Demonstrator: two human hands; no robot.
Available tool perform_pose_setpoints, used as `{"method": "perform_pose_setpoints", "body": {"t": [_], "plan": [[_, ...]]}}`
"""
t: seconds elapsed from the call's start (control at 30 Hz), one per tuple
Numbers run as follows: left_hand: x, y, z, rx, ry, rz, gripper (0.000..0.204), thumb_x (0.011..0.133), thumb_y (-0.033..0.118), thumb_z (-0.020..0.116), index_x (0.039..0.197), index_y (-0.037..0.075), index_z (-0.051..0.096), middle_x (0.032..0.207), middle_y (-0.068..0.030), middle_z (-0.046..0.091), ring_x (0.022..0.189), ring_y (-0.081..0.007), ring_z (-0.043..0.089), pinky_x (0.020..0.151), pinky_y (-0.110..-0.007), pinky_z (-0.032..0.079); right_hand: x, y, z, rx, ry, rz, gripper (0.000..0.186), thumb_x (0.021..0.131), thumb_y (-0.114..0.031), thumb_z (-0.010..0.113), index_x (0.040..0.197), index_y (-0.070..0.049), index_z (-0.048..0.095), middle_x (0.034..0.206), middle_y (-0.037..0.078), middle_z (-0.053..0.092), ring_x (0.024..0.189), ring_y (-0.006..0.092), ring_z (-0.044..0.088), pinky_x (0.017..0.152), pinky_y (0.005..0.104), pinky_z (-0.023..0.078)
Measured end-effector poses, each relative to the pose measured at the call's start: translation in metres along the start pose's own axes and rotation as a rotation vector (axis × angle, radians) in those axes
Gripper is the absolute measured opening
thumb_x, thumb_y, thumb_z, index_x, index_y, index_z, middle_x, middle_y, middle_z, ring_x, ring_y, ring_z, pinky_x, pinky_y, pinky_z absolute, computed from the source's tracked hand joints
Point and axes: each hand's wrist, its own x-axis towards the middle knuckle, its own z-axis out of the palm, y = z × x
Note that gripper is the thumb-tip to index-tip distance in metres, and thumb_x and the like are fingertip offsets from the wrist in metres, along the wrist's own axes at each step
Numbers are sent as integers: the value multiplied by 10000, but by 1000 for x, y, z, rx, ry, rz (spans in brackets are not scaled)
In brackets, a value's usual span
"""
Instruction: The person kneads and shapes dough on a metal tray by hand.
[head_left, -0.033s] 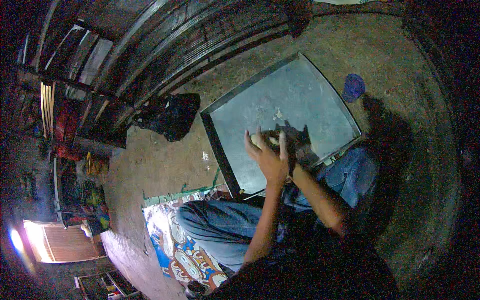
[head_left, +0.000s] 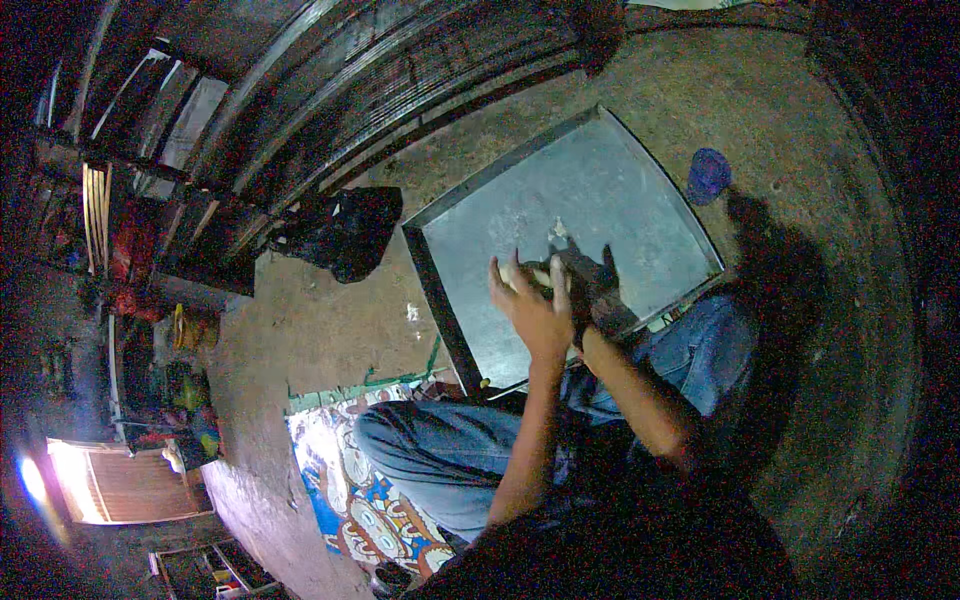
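My left hand (head_left: pixel 540 318) is above a shallow metal tray (head_left: pixel 640 190), its fingers curved around a pale, dough-like lump (head_left: pixel 541 271). Most of the lump is hidden by the fingers. My right hand (head_left: pixel 588 325) lies close against the left one, dark in shadow, and its fingers cannot be made out. Both wrists nearly meet at the tray's near side. A few pale crumbs (head_left: pixel 558 229) stick to the tray just beyond the fingers, where the hands cast a shadow.
Jeans-clad legs (head_left: pixel 440 450) are folded at the tray's near edge. A patterned cloth (head_left: pixel 370 520) lies at the lower left. Left of the tray sits a black bag (head_left: pixel 360 230); a purple round object (head_left: pixel 708 176) is on the floor to the right. Dark racks (head_left: pixel 330 110) line the upper left.
Both hands shift slightly, staying together over the tray. The left fingers change their bend around the lump, and the shadow on the tray alters shape.
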Motion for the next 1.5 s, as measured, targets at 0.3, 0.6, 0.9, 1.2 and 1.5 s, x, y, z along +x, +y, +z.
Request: {"method": "perform_pose_setpoints", "body": {"t": [0.3, 0.6, 0.9, 1.2, 1.5], "plan": [[48, -60, 39, -217, -252, -22, 345, 902, 317, 487, 1090, 46, 589, 984, -168, 614, 900, -325, 599, 780, -414, 465, 48, 1, -50, -263, 125, -78, 292, 860, -205, 501, 1093, -63, 605, 1074, 40, 617, 1011, 208, 581, 907, 317, 440], [20, -96, 33, -1379, -322, -749, 471, 951, 385, 298, 1096, 24, 563, 1064, -133, 616, 926, -269, 611, 821, -378, 491, 3, -18, 4, -469, -210, -317, 356, 801, -258, 554, 1053, -24, 649, 1154, 63, 575, 1092, 193, 534, 991, 337, 364], [2, -53, -4, -1595, -406, -712, 487, 908, 416, 294, 1081, 49, 563, 1037, -137, 619, 955, -309, 607, 859, -437, 495, -10, -52, 39, -763, -268, -295, 348, 841, -358, 570, 961, -41, 648, 999, 25, 594, 978, 154, 537, 905, 288, 384], [-5, -46, -24, -1382, -677, -726, 666, 939, 568, 270, 1205, 14, 528, 1181, -170, 576, 1076, -299, 570, 947, -429, 442, 5, -54, 33, -803, -298, -445, 383, 925, -380, 484, 1061, -38, 589, 1085, 85, 603, 1080, 211, 520, 970, 298, 355], [28, -127, 19, -5, 0, 365, 676, 969, 479, 332, 1440, 27, 155, 1374, -242, 360, 1245, -344, 418, 1047, -417, 316, -33, -36, 45, -455, -249, 113, 430, 869, -383, 553, 1179, -90, 598, 1116, 33, 596, 1007, 165, 528, 923, 302, 384]]}}
